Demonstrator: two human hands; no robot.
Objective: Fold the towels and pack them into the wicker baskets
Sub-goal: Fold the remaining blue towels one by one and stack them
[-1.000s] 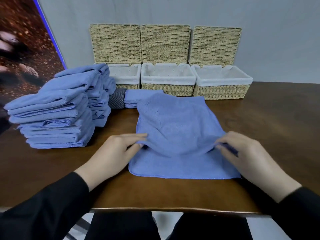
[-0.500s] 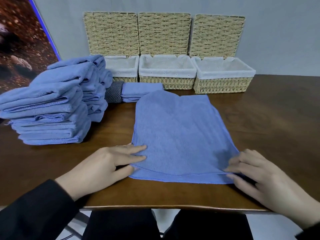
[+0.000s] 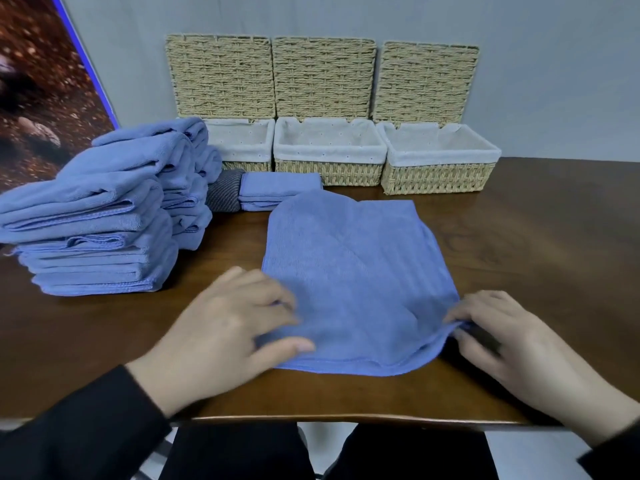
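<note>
Blue towel (image 3: 356, 278), folded over on itself, lies at the centre of the frame on the wooden table (image 3: 536, 237). We see the left hand (image 3: 228, 337) at its lower-left edge, thumb curled onto the cloth and fingers over it, gripping the edge. The right hand (image 3: 502, 337) pinches the lower-right corner, lifting it slightly. A stack of towels (image 3: 100, 216) stands at the left; a small folded towel (image 3: 277, 190) lies just beyond the centre one. Three lined wicker baskets (image 3: 329, 157), lids raised, line the wall above.
</note>
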